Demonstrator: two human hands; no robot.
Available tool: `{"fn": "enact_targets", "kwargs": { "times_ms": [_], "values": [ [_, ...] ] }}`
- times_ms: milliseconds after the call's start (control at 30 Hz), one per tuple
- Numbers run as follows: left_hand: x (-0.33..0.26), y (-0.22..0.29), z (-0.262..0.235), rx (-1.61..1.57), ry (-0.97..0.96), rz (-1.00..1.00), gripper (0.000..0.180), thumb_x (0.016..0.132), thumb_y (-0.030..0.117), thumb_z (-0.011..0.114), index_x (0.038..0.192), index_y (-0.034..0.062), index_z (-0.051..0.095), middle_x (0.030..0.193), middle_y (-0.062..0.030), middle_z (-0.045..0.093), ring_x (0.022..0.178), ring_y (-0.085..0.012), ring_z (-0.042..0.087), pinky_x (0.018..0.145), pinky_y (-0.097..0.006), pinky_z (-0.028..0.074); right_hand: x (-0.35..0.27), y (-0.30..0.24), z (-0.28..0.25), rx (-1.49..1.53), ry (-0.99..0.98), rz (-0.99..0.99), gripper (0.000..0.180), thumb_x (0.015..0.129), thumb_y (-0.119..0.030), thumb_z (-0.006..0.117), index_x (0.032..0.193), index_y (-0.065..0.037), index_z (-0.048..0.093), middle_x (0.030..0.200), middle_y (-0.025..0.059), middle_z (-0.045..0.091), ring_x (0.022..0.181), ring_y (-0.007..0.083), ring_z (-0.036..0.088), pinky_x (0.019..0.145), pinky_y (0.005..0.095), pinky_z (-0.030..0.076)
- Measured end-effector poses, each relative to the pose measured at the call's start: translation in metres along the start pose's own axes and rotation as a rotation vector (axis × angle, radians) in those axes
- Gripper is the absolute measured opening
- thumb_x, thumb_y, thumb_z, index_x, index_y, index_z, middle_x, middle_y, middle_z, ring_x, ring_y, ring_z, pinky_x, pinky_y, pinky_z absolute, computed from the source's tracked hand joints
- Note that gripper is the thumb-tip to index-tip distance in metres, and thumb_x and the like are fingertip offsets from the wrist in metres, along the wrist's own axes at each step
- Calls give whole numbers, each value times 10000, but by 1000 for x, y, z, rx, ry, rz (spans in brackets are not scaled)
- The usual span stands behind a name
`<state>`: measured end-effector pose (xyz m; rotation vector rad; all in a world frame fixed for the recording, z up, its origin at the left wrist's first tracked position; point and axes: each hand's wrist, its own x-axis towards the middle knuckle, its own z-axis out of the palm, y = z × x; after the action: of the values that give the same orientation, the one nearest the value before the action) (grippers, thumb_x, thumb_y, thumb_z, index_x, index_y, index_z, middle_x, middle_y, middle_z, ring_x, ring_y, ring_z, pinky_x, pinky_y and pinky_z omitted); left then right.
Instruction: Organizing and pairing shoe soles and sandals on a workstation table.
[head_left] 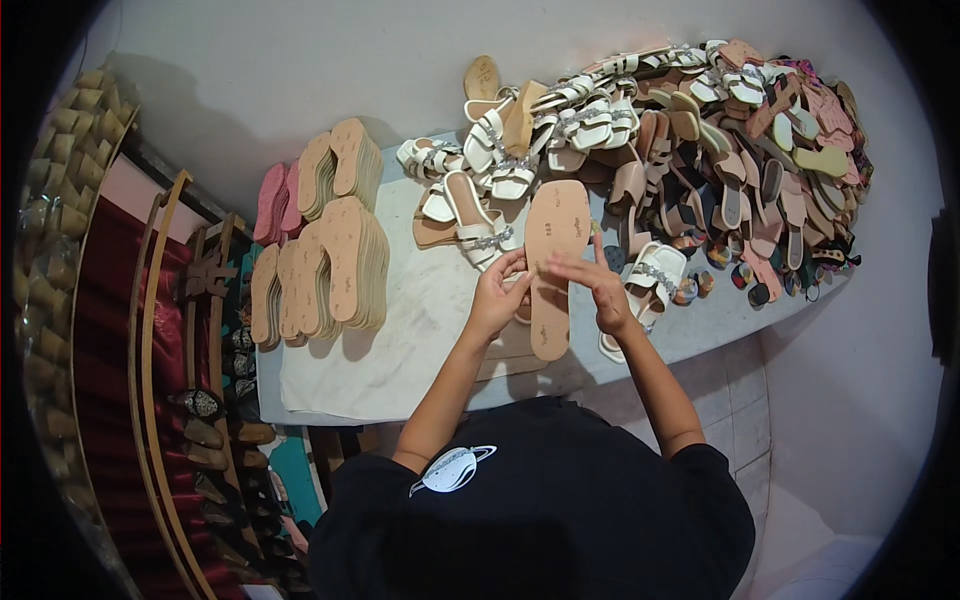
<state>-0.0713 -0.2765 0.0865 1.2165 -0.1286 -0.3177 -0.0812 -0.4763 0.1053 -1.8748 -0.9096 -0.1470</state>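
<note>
Above table point(412, 325), left hand point(496, 298) pinching insole point(550, 293), right hand point(601, 290) unclenched

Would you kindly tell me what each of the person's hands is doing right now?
Left hand: closed, its grip on the left edge of the tan insole.
Right hand: open, fingers extended at the insole's right side; whether they press it cannot be told.

That insole point(552, 238) is tan with small dark marks; I see white sandals point(487, 238), a pale grey surface point(425, 300), a deep red curtain point(108, 340).
</note>
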Motion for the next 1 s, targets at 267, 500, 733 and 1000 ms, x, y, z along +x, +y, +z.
{"fn": "enact_targets", "kwargs": {
  "times_ms": [267,500,733,1000],
  "values": [
    [-26,21,-31,-65,70,90,417,859,42,516,1249,-33,388,1084,-83,550,767,-99,601,604,-208,523,1,-25,70,-558,-48,-208,465,835,-350,413,1234,-127,494,1308,32,439,1232,219,383,1021,567,-95],
    [-50,42,-81,-45,189,97,388,861,55,517,1226,-27,412,1077,-83,549,788,-113,610,622,-230,527,-6,-53,126,-373,-200,-331,322,742,-157,579,1060,-124,618,1190,21,541,1167,179,459,1045,563,-9],
    [-84,74,-134,20,290,245,365,867,62,520,1212,-28,442,1094,-78,552,867,-104,590,659,-244,521,42,-74,178,-410,296,-270,320,713,-158,606,1029,-109,625,1150,81,525,1200,318,387,1038,574,6],
    [-121,92,-206,29,550,396,295,859,29,515,1135,-69,481,1064,-122,564,950,-130,552,809,-230,455,132,-82,248,-389,170,-16,379,854,-181,452,1212,-65,500,1357,145,292,1307,417,61,989,607,-37]
  ]
}}
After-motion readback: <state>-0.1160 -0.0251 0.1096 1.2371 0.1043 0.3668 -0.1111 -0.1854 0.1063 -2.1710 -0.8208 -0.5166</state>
